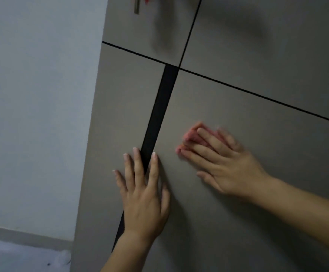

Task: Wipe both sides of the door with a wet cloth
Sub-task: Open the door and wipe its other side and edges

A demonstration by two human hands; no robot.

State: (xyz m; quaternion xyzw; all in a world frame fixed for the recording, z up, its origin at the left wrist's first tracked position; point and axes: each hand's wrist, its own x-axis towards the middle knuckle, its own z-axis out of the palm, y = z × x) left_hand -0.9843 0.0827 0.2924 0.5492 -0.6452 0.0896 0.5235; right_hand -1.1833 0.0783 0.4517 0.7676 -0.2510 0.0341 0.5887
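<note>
While the left hand (144,197), fingers (138,163) spread flat, braces the door (257,193), the right hand (224,165) presses the cloth (191,134) mid-panel under straight fingers; this face seems mid-wipe, needing further firm sweeps.

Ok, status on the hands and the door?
Left hand flat on door, fingers across black strip. Right hand presses pink cloth to door, blurred. Nothing in the cloth's way.
</note>
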